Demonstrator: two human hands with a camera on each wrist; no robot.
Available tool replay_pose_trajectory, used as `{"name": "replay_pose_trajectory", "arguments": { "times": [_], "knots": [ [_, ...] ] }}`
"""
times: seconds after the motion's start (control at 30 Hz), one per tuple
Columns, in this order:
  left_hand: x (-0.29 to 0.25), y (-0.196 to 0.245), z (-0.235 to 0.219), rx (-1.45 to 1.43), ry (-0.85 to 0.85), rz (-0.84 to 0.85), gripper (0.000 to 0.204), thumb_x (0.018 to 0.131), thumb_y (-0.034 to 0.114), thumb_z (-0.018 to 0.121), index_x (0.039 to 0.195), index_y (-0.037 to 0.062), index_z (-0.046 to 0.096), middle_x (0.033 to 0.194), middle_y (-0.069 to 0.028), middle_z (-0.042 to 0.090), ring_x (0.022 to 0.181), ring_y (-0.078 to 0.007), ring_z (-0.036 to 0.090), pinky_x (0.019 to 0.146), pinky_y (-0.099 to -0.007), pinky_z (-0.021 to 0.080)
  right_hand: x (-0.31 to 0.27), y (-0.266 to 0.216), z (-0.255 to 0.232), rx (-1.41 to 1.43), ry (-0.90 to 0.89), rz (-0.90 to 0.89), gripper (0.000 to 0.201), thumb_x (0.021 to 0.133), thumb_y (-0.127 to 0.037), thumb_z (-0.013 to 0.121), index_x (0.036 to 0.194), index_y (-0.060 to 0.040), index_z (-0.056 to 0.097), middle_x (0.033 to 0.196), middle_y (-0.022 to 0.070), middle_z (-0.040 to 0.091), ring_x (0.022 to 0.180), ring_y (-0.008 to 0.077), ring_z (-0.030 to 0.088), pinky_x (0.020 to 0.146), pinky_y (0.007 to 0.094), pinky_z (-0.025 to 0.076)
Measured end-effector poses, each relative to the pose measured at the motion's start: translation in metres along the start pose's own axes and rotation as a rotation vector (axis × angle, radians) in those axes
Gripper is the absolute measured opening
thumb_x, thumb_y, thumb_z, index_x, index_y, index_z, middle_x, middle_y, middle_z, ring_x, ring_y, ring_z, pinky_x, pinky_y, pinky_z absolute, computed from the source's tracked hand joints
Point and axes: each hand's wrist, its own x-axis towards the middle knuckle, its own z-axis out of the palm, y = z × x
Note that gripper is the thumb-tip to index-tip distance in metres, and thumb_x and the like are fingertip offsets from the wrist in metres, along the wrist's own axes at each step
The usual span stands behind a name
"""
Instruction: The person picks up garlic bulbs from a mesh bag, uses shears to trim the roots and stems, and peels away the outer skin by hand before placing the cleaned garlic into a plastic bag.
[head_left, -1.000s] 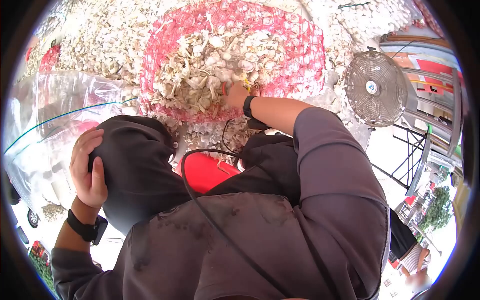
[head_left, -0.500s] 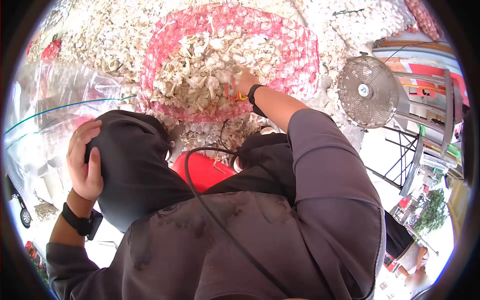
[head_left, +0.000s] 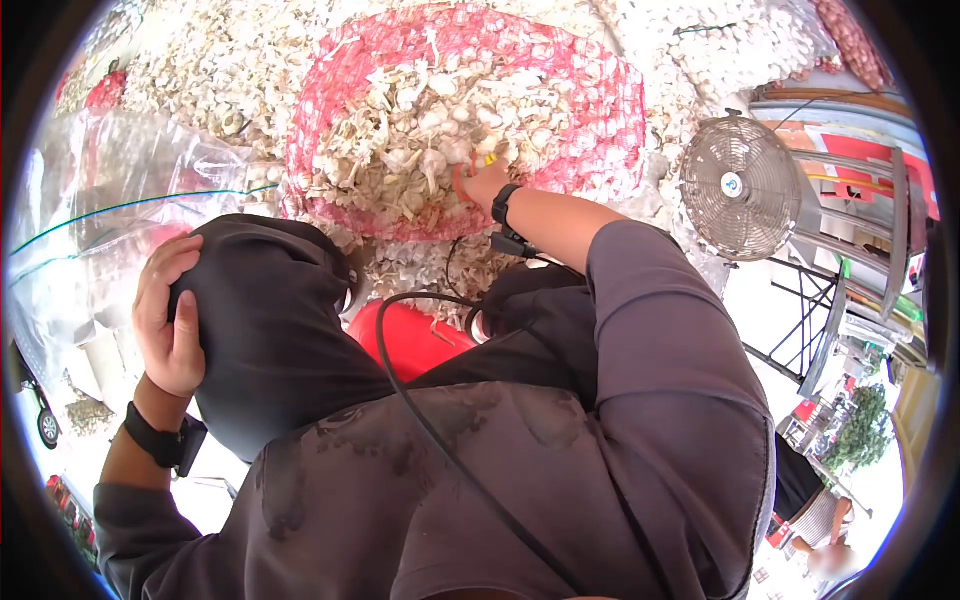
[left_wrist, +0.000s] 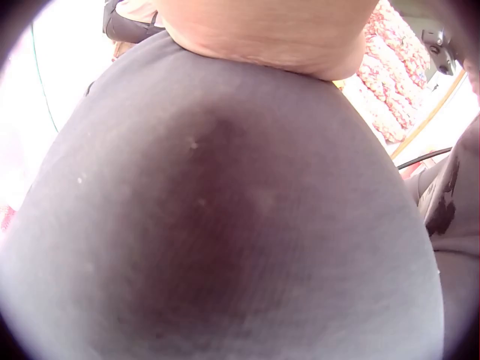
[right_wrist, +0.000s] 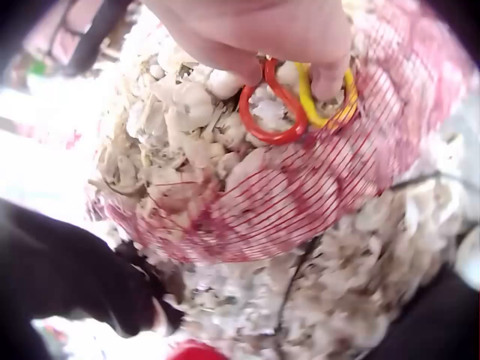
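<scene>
My right hand is over garlic bulbs in the near part of a red mesh sack. It holds a pair of scissors with one red and one yellow handle loop. In the right wrist view, a finger passes through the yellow loop; the blades are hidden under the hand and among the bulbs. My left hand rests on my dark-trousered knee, fingers laid over it and holding nothing. Only the heel of that hand shows in the left wrist view.
A round fan stands to the right of the sack. Clear plastic sheeting lies at the left. A black cable crosses my front. Garlic skins and a red object are between my legs. Another person is at the lower right.
The right hand has shifted slightly over the garlic, first up and right, then back down, with the scissors still in it. My left hand stays on the knee.
</scene>
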Motion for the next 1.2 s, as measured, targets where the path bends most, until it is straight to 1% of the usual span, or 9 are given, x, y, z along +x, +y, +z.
{"name": "replay_pose_trajectory", "arguments": {
  "times": [0.07,0.13,0.23,0.5,0.53,0.67,0.93,1.07,1.2],
  "knots": [
    [0.003,-0.001,0.002,-0.003,-0.007,-0.001,0.032,0.09,0.015,0.045,0.109,-0.0066,0.058,0.119,-0.0219,0.06,0.116,-0.0381,0.054,0.104,-0.0435,0.037,0.0,0.004,0.0,-0.218,0.023,-0.072,0.051,0.09,-0.031,0.052,0.133,-0.0052,0.039,0.107,0.0156,0.061,0.091,0.0306,0.063,0.077,0.0412,0.051],
    [0.005,-0.004,0.003,-0.006,-0.009,0.0,0.032,0.09,0.015,0.045,0.109,-0.0066,0.058,0.119,-0.0218,0.06,0.117,-0.0382,0.054,0.104,-0.0435,0.037,-0.004,-0.01,0.0,-1.433,0.041,-0.358,0.051,0.088,-0.027,0.057,0.13,-0.0024,0.04,0.104,0.0168,0.063,0.09,0.0311,0.064,0.077,0.0416,0.05],
    [0.004,-0.01,0.003,-0.015,-0.009,-0.004,0.032,0.09,0.015,0.045,0.11,-0.0065,0.058,0.119,-0.0216,0.061,0.117,-0.0383,0.054,0.104,-0.0434,0.036,-0.025,-0.024,0.008,-1.746,0.07,-0.481,0.051,0.084,-0.02,0.063,0.125,0.0018,0.041,0.1,0.0185,0.064,0.088,0.0318,0.065,0.076,0.0421,0.05],
    [0.01,-0.014,0.001,-0.005,-0.023,0.008,0.032,0.089,0.013,0.045,0.11,-0.007,0.058,0.119,-0.0215,0.061,0.117,-0.038,0.054,0.104,-0.0435,0.037,-0.07,-0.025,0.028,-1.642,-0.343,-1.034,0.053,0.081,-0.013,0.066,0.124,-0.0002,0.037,0.102,0.0229,0.064,0.092,0.0363,0.065,0.078,0.0408,0.05],
    [0.01,-0.015,0.002,-0.009,-0.02,0.011,0.031,0.09,0.013,0.045,0.11,-0.0069,0.058,0.118,-0.0214,0.061,0.117,-0.038,0.054,0.104,-0.0435,0.037,-0.081,-0.02,0.038,-1.628,-0.335,-1.237,0.056,0.082,-0.013,0.066,0.127,-0.0014,0.036,0.1,0.0236,0.064,0.091,0.0394,0.064,0.077,0.0422,0.05],
    [0.009,-0.017,0.003,-0.014,-0.012,0.005,0.031,0.089,0.014,0.045,0.109,-0.0066,0.058,0.118,-0.0214,0.061,0.117,-0.0381,0.054,0.103,-0.0434,0.037,-0.057,-0.025,0.071,-1.72,-0.381,-1.436,0.052,0.081,-0.014,0.067,0.124,-0.0028,0.039,0.088,0.0235,0.065,0.083,0.0418,0.064,0.073,0.0442,0.05],
    [0.01,-0.021,0.0,-0.03,-0.008,-0.017,0.031,0.088,0.013,0.045,0.108,-0.0061,0.058,0.117,-0.0213,0.061,0.116,-0.038,0.054,0.103,-0.0431,0.037,-0.018,-0.035,0.08,-2.217,-0.104,-1.383,0.026,0.088,-0.021,0.056,0.108,-0.0083,0.046,0.072,0.012,0.065,0.066,0.0301,0.065,0.058,0.042,0.048],
    [0.009,-0.023,-0.001,-0.031,-0.006,-0.02,0.031,0.088,0.013,0.046,0.108,-0.0061,0.058,0.117,-0.0214,0.061,0.116,-0.0384,0.054,0.103,-0.043,0.037,-0.003,-0.054,0.084,-2.216,-0.111,-1.202,0.032,0.087,-0.027,0.059,0.107,-0.0062,0.046,0.08,0.016,0.067,0.073,0.0363,0.066,0.065,0.049,0.05],
    [0.009,-0.025,-0.002,-0.042,0.006,-0.027,0.03,0.087,0.013,0.047,0.107,-0.0065,0.059,0.117,-0.0217,0.062,0.115,-0.0388,0.055,0.103,-0.0429,0.038,-0.03,-0.052,0.1,-2.289,0.05,-1.128,0.048,0.08,-0.029,0.069,0.113,-0.0032,0.047,0.089,0.022,0.067,0.083,0.0384,0.067,0.072,0.0437,0.052]
  ]
}}
